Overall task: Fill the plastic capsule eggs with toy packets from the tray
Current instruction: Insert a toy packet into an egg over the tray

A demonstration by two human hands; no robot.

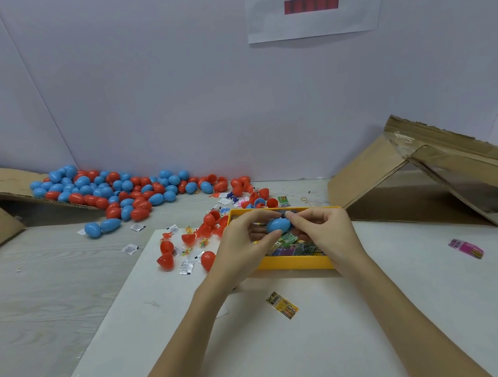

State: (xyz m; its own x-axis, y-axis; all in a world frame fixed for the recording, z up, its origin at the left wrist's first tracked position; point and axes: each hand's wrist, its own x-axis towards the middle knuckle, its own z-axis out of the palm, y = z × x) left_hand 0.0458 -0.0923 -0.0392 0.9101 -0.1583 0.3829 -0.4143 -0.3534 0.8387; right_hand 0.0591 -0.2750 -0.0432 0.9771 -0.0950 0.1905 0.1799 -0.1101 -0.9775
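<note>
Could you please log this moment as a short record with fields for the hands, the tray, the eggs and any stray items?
left hand: grips the blue egg from the left
right hand: pinches the same egg from the right
egg position: held above the yellow tray
tray contents: many small toy packets
egg pile: blue and red, back left, by the wall
red halves: open, left of the tray
stray packets: yellow packet in front of the tray; pink packet to the right
cardboard: folded, back right
</note>
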